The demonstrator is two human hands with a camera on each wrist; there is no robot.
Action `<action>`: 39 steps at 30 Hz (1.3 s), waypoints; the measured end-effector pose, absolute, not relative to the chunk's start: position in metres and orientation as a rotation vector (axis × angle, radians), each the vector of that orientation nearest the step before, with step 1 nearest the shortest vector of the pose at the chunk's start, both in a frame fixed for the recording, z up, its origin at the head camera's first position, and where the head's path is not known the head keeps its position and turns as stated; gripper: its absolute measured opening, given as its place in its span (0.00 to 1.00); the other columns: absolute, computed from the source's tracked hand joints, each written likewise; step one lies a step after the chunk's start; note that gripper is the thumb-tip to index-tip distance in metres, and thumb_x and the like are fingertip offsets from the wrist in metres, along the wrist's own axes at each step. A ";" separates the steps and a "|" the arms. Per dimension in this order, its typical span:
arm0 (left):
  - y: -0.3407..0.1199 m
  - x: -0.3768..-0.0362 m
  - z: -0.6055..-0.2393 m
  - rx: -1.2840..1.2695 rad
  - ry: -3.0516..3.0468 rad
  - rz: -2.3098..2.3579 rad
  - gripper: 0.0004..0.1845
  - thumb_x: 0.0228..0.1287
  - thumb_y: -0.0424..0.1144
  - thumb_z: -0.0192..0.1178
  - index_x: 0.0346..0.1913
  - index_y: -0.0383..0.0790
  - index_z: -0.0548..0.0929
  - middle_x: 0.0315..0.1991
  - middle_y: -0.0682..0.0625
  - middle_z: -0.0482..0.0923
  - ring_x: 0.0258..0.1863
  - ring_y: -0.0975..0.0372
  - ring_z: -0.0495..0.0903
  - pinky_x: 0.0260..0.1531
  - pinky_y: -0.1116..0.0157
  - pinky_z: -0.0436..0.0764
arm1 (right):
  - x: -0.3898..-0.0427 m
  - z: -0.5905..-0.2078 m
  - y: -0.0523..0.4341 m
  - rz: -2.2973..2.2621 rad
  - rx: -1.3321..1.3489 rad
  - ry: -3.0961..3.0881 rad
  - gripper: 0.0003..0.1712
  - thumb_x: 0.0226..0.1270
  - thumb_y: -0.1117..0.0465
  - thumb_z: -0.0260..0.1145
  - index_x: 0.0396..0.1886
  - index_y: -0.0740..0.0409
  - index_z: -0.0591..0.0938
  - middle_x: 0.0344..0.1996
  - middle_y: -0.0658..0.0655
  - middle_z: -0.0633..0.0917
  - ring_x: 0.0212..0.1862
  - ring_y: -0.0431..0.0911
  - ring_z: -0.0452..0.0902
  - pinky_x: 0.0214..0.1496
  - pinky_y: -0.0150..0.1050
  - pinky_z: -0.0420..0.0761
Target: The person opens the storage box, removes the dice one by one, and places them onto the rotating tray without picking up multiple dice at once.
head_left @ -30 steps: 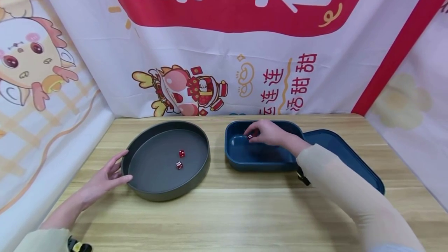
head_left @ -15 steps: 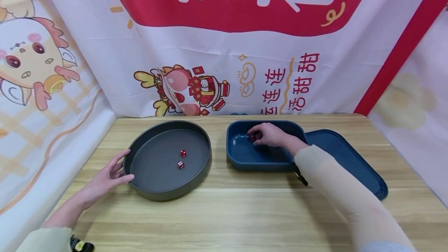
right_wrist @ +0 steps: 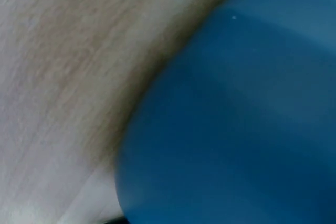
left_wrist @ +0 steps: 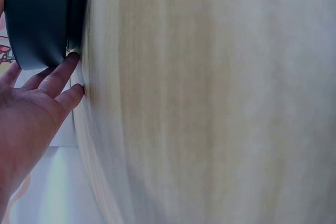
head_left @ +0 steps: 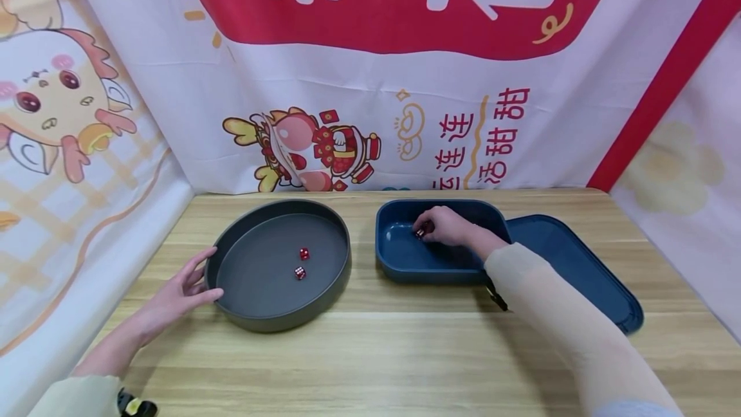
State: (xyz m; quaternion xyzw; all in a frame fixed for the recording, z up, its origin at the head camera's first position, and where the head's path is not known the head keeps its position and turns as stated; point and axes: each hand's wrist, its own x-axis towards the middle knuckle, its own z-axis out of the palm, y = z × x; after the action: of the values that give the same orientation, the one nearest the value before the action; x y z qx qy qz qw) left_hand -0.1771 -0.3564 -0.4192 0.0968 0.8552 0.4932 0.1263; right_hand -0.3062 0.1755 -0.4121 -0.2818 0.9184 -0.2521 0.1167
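In the head view, my right hand (head_left: 447, 225) is inside a dark blue rectangular box (head_left: 437, 273). Its fingertips pinch small red dice (head_left: 423, 231) with white pips; how many is hard to tell. My left hand (head_left: 173, 298) rests against the left side of a round dark grey pan (head_left: 249, 288), thumb and fingers spread along its wall. Two red dice, an upper die (head_left: 304, 253) and a lower die (head_left: 300, 273), lie on the pan's floor. The left wrist view shows the left fingers (left_wrist: 60, 77) touching the pan's outer wall (left_wrist: 39, 19). The right wrist view holds only the box's outer side (right_wrist: 226, 129).
A dark blue lid (head_left: 570, 269) lies flat to the right of the box, partly behind the right sleeve (head_left: 556, 301). Everything stands on a wooden table (head_left: 359, 352). Printed cloth (head_left: 359, 76) hangs behind and at both sides.
My right hand has shifted slightly right and lower inside the box with the dice at its fingertips. The left hand stays at the pan, and the two dice there lie still.
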 end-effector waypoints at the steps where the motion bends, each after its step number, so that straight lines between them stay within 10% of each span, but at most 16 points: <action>1: -0.356 -0.177 -0.419 0.285 2.485 1.440 0.47 0.69 0.38 0.61 0.78 0.47 0.40 0.71 0.23 0.43 0.66 0.29 0.51 0.58 0.48 0.66 | -0.306 -0.412 0.176 -0.731 -0.822 2.690 0.13 0.60 0.72 0.69 0.45 0.61 0.85 0.37 0.53 0.85 0.38 0.43 0.79 0.43 0.40 0.81; 39: -0.358 -0.178 -0.421 0.301 2.480 1.469 0.46 0.69 0.37 0.61 0.78 0.46 0.40 0.72 0.23 0.43 0.66 0.29 0.51 0.58 0.50 0.67 | -0.271 -0.364 0.133 -1.105 -1.037 2.608 0.11 0.62 0.65 0.71 0.45 0.55 0.87 0.37 0.47 0.85 0.37 0.41 0.79 0.43 0.36 0.81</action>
State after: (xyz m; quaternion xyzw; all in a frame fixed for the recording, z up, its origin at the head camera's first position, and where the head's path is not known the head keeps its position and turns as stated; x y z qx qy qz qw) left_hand -0.1777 -0.3581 -0.4212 0.1030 0.8494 0.5031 0.1217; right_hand -0.2711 0.1327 -0.3640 -0.3432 0.8629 -0.3657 0.0625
